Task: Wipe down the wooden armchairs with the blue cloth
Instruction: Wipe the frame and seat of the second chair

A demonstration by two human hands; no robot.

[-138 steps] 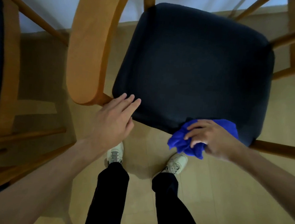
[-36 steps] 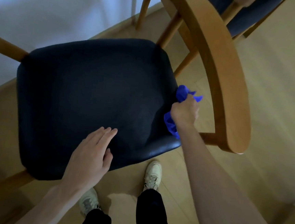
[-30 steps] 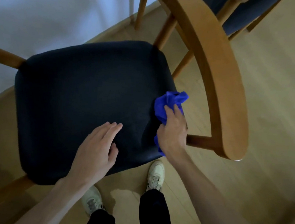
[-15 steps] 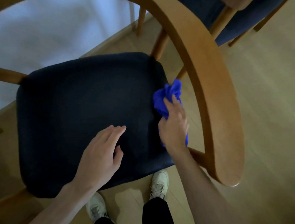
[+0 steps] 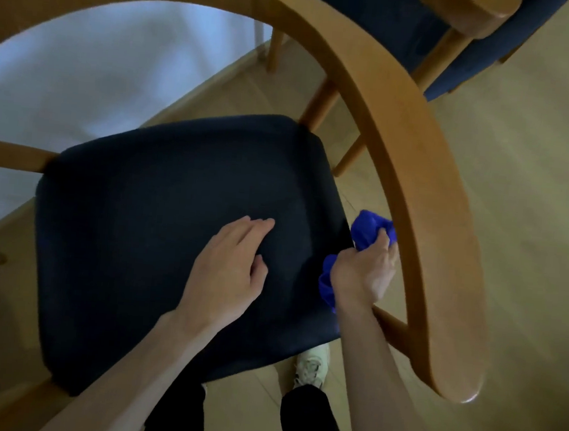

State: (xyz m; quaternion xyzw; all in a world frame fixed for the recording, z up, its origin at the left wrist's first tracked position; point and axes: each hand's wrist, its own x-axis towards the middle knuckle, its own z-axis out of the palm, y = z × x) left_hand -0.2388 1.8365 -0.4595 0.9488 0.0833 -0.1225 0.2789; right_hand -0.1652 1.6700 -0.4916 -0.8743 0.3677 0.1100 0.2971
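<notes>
Right grip (image 5: 364,274) bunches blue cloth (image 5: 368,229) beside seat (image 5: 172,222); left (image 5: 230,265) flat, open. You risk skipping the armrest (image 5: 432,200).

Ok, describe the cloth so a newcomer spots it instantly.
Find the dark seat of the near armchair, then its right edge beneath the curved wooden armrest. There the right hand grips a bunched blue cloth, the only vivid blue thing.

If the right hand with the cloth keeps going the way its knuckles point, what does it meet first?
Probably the inner face of the curved wooden armrest. The right hand grips the blue cloth between seat edge and armrest; the depth between them is unclear.
</notes>
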